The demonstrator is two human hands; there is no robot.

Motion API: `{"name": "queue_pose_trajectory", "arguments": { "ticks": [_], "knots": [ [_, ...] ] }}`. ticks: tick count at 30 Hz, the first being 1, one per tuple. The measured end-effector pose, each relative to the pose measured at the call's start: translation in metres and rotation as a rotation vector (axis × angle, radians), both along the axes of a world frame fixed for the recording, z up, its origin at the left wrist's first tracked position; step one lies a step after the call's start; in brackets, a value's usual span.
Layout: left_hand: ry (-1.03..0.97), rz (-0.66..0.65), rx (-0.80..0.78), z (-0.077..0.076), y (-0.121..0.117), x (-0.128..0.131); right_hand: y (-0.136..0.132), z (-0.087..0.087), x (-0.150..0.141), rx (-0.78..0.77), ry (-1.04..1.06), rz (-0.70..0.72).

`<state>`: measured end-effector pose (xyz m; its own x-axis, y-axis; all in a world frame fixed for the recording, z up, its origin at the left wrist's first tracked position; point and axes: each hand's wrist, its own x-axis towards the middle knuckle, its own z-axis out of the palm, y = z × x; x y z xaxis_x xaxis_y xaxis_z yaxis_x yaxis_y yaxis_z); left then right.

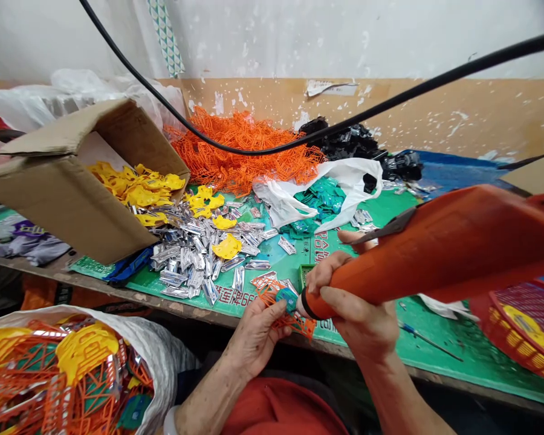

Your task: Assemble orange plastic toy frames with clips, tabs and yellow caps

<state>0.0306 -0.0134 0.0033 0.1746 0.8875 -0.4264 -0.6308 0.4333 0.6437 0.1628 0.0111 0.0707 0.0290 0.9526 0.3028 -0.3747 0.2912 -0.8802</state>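
- The left hand (254, 338) pinches a thin orange plastic lattice piece (283, 320) with a small teal plastic part (286, 299) against it, just above the front edge of the green printed surface (439, 344).
- The right hand (358, 323) is clamped around a thick, tapered orange tool (435, 254), its narrow end just beside the teal part. The hands are close together, but not touching.
- The lattice looks light and springy, and its thin struts could snap, so its thicker outer edge seems the safest hold. The tool looks bulky, and its fat barrel suits a full grip.
- At ten o'clock, a brown cardboard box (58, 193) lies on its side, spilling yellow plastic pieces (140, 190) towards a pile of silver metallic parts (194, 254).
- At twelve o'clock sits a tangled heap of orange lattice (240, 151).
- At eight o'clock, a white woven sack (149, 356) holds mixed parts.
- At four o'clock sits a red plastic basket (512, 326).
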Motion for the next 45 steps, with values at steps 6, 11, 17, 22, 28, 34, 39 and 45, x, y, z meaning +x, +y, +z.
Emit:
{"name": "queue_pose_trajectory", "arguments": {
  "ticks": [6, 11, 17, 22, 28, 34, 39, 45],
  "knots": [
    [0.0, -0.003, -0.033, -0.001, 0.002, -0.007, 0.003, -0.01, -0.004, 0.004, -0.004, 0.042],
    [-0.048, -0.085, 0.008, 0.0, 0.0, -0.012, 0.002, -0.003, -0.004, 0.022, 0.063, 0.09],
    [0.008, -0.053, 0.047, 0.004, 0.002, -0.022, 0.015, 0.017, 0.016, 0.027, 0.149, -0.066],
    [0.002, 0.033, 0.12, 0.012, 0.007, -0.031, 0.045, 0.024, 0.04, 0.027, 0.036, -0.283],
    [-0.009, 0.073, 0.062, 0.02, 0.008, -0.033, 0.075, 0.006, 0.067, -0.044, -0.286, -0.646],
    [-0.068, 0.12, -0.041, 0.025, 0.007, -0.035, 0.066, -0.006, 0.075, 0.333, -0.799, -1.199],
    [-0.073, 0.253, -0.128, 0.018, 0.011, -0.036, 0.066, -0.018, 0.074, 0.491, -0.851, -1.085],
    [-0.135, 0.298, -0.223, 0.022, 0.012, -0.036, 0.111, -0.044, 0.097, 0.057, -0.825, -0.665]
  ]
}}
